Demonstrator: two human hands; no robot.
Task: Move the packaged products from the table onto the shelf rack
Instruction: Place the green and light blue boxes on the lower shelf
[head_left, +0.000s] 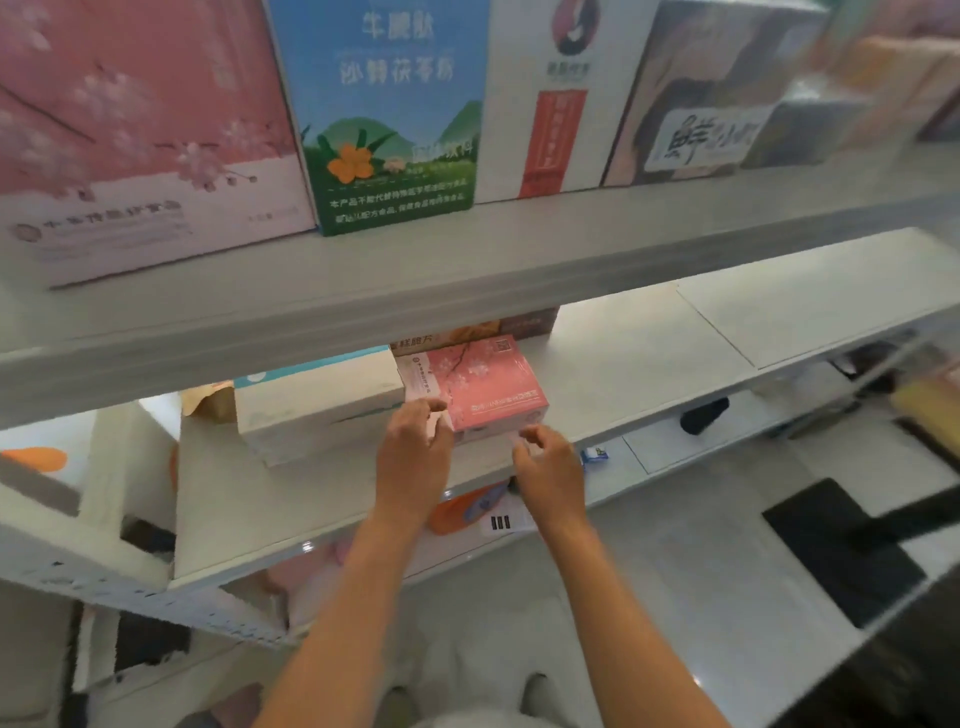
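A small pink flowered box (483, 384) lies flat on the middle board of the white shelf rack (649, 338), beside a white box with a teal edge (317, 400). My left hand (415, 441) is at the pink box's front left corner, its loosely curled fingertips touching the box. My right hand (548, 462) hovers just in front of the box's front right corner, fingers loosely curled and holding nothing. Both forearms reach in from below.
Behind the pink box lies a brown-and-orange box (467, 332), and a brown paper bag (208, 400) sits at the left. Tall boxes, among them a large pink box (140, 130) and a blue-green box (389, 114), line the upper shelf. An orange item (457, 512) lies on the lower board.
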